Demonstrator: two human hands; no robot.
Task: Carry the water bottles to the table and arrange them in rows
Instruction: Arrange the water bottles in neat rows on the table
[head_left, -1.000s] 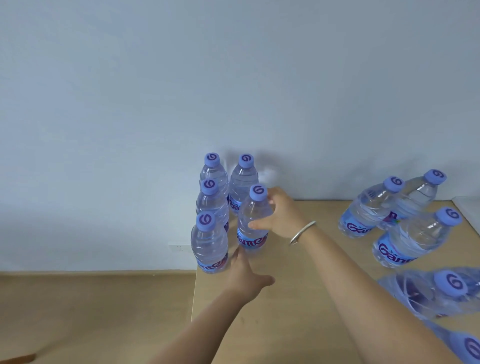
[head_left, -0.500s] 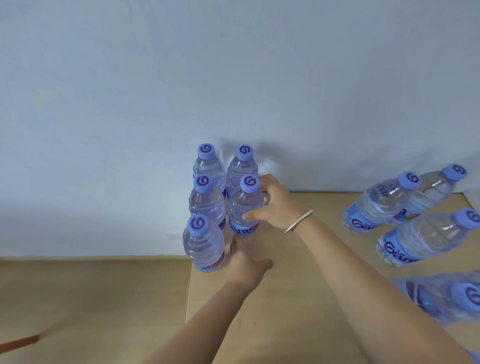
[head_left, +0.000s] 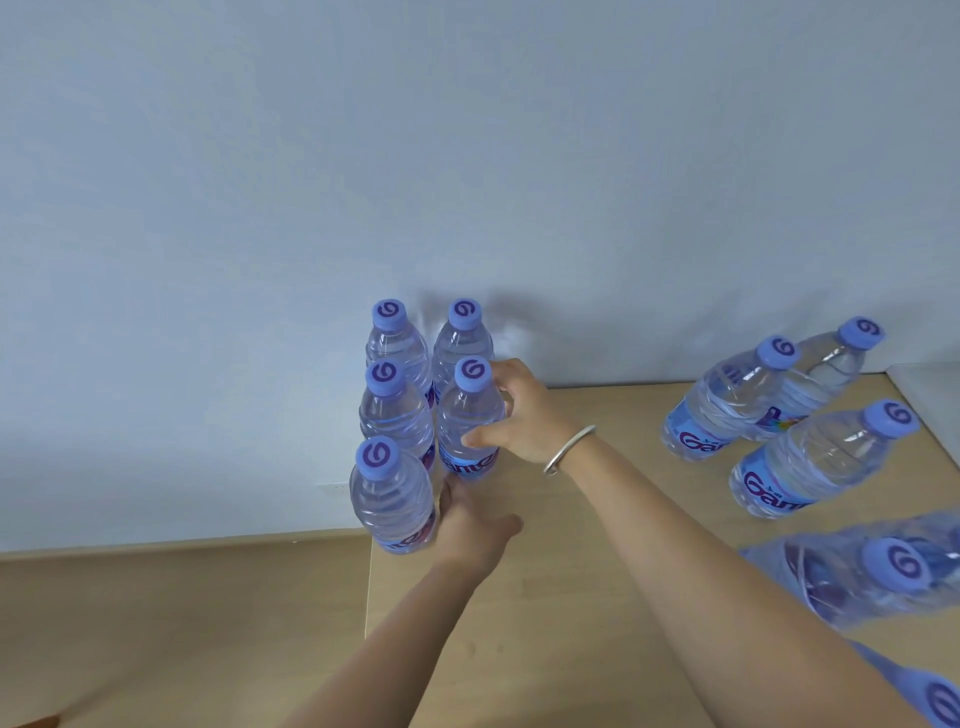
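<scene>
Head view shows the right hand (head_left: 519, 415) curled round the shoulder of a full water bottle (head_left: 470, 415) standing in the second row on the table (head_left: 571, 571), just beside its neighbours. The left hand (head_left: 467, 525) presses against the front bottle (head_left: 392, 499), fingers mostly hidden (whether it grips, I cannot tell). Filled and capped, these likely feel heavy; the thin clear walls probably dent under a squeeze and may slip. The ribbed waist or the neck looks the safest hold.
</scene>
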